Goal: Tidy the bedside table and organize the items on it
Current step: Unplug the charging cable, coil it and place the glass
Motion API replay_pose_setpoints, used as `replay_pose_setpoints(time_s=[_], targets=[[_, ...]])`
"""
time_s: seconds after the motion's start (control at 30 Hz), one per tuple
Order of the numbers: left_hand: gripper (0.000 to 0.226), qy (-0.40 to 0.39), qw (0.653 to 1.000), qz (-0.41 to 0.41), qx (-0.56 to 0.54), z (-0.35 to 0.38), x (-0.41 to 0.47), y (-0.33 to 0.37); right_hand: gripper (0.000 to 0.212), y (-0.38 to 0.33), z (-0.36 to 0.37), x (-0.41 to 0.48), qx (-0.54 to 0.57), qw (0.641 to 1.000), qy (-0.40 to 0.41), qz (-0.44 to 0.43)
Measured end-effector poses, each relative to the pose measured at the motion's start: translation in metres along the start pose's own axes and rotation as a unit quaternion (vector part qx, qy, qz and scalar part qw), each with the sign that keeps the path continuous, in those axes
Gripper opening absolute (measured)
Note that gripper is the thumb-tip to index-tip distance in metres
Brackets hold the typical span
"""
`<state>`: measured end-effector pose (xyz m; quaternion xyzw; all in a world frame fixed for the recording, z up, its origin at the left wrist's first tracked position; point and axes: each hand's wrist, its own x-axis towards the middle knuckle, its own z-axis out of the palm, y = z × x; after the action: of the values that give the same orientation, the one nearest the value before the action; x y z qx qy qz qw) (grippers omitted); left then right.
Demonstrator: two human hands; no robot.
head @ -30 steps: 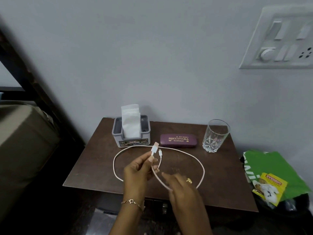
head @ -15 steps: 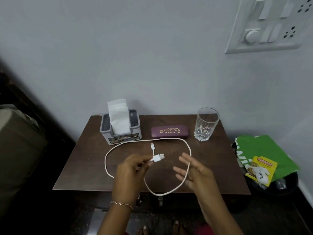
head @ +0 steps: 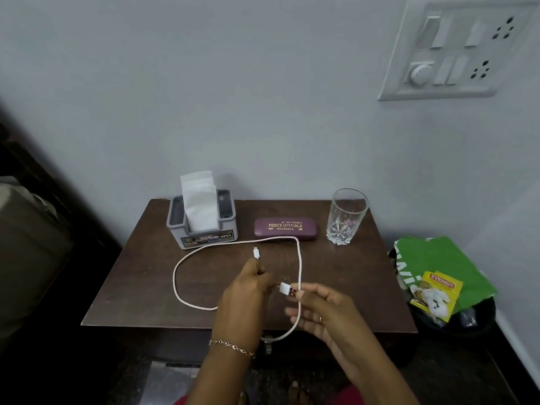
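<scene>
A white charging cable (head: 187, 258) lies in a loose loop on the brown bedside table (head: 140, 276). My left hand (head: 248, 296) pinches the cable just below its small plug, which points up. My right hand (head: 324, 308) pinches the larger USB plug between thumb and forefinger, and part of the cable hangs over the table's front edge under it. At the back stand a grey tissue holder (head: 204, 232) with white tissues, a purple spectacle case (head: 285, 228) and an empty clear glass (head: 346, 216).
A dark bin (head: 455, 320) to the right of the table holds a green bag and a yellow packet. A switchboard (head: 455, 51) is on the wall above. A bed edge (head: 32, 241) lies to the left.
My right hand closed in and took the USB plug, which my left hand held before. My left hand now holds the small-plug end. The loop has narrowed.
</scene>
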<state>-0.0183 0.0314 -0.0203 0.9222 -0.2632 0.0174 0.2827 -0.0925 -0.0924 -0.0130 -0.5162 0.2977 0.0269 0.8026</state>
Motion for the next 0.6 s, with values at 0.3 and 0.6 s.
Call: replay_pose_setpoints(time_s=[0.3,0.6], targets=[[0.005,-0.011,0.999,0.030,0.008,0.002,-0.001,0.007,0.021,-0.001,0.003,0.000,0.093,0.993,-0.032,0.059],[0.026,0.019,0.936,-0.116,-0.333,0.009,-0.004,0.004,0.012,0.005,0.004,0.004,0.112,0.993,-0.007,0.023]])
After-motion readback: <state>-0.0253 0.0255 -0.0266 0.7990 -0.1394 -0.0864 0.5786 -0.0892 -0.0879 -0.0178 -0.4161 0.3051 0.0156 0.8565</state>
